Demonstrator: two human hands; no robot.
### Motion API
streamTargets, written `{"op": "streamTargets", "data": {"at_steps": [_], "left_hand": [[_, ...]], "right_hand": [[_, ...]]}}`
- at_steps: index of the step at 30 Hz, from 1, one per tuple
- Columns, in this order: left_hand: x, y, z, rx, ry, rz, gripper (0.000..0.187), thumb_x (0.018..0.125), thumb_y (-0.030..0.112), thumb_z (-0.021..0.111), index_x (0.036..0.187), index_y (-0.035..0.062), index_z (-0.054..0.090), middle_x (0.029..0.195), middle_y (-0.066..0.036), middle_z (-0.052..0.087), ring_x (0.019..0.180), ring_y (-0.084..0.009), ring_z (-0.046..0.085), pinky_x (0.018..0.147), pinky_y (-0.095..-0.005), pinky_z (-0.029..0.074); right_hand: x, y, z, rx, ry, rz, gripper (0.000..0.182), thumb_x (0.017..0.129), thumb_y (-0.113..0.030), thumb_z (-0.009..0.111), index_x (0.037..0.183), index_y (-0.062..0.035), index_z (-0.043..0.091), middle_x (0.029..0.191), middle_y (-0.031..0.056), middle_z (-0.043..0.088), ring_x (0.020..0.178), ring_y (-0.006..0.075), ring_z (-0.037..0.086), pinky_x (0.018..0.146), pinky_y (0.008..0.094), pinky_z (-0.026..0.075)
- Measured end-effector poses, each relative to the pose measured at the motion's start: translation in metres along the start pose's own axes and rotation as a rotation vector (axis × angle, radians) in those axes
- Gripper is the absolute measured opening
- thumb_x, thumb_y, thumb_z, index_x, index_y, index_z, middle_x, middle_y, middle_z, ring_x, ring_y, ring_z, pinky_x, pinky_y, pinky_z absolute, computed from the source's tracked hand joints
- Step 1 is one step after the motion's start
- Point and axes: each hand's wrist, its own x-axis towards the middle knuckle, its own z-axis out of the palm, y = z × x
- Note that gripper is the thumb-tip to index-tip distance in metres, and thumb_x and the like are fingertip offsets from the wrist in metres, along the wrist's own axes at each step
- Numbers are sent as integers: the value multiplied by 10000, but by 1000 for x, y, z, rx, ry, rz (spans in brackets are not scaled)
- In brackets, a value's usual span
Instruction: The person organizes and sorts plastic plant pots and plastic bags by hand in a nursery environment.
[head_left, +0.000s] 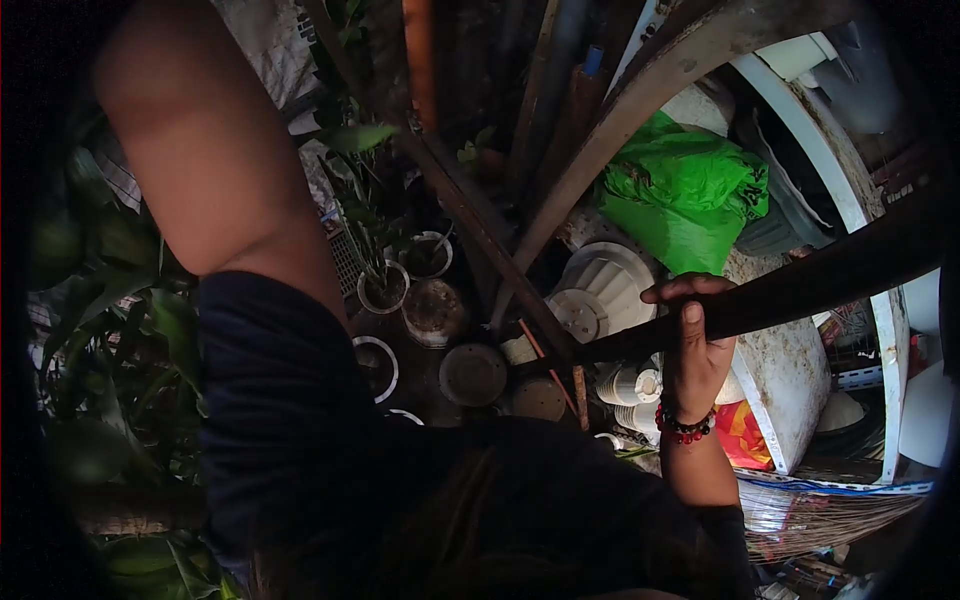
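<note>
My right hand (695, 335), with a beaded bracelet (685, 425) at the wrist, is wrapped round a long dark bar (800, 285) that runs from the right edge down toward the pots. Its thumb lies on the near side and the fingers on the far side. Of my left arm only the bare upper part and the dark sleeve show, at the upper left; the left hand is out of the frame. Just past the right hand stand pale stacked pots (610, 285) and a green plastic bag (685, 190).
Round pots (472, 375) and a small potted plant (383, 288) stand on the dark ground in the middle. Leafy plants (130, 330) fill the left side. Crossing beams (620, 120) rise ahead. A white metal shelf frame (890, 350) stands at the right, above a bundle of thin sticks (820, 520).
</note>
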Motion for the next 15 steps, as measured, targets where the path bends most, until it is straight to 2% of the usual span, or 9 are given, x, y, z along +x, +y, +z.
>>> {"op": "streamTargets", "data": {"at_steps": [6,7,9,11,15], "left_hand": [[-5,-10,-29,-82,-86,8,168,909,131,450,859,-28,425,813,-181,462,657,-287,422,717,-474,359],[-11,3,-37,-196,-50,-112,177,918,113,428,817,-29,393,774,-184,437,656,-268,397,691,-458,360],[-30,37,-54,-174,-14,-61,187,922,111,421,806,-31,385,751,-167,434,633,-247,400,657,-442,367],[-24,35,-67,-259,-60,-149,198,929,115,421,799,-28,383,711,-130,425,591,-210,401,598,-410,374],[-19,52,-86,-263,-45,-240,200,934,126,434,803,-18,390,675,-100,412,555,-186,399,549,-383,378]], "right_hand": [[0,3,-1,64,-18,-22,159,905,-77,489,1049,-20,453,919,136,578,865,238,593,796,338,437],[0,3,-1,50,-21,-16,160,905,-70,486,1053,-21,451,929,135,576,868,239,594,804,340,437],[1,2,-1,46,-23,-11,161,906,-63,482,1058,-21,449,939,134,575,870,240,594,812,342,437],[0,2,-1,19,-22,11,174,915,-96,475,1072,-37,432,940,133,573,860,260,586,808,387,455],[1,2,-2,44,-57,-26,188,913,-93,478,1087,-37,432,950,133,578,874,262,590,810,383,457]]}}
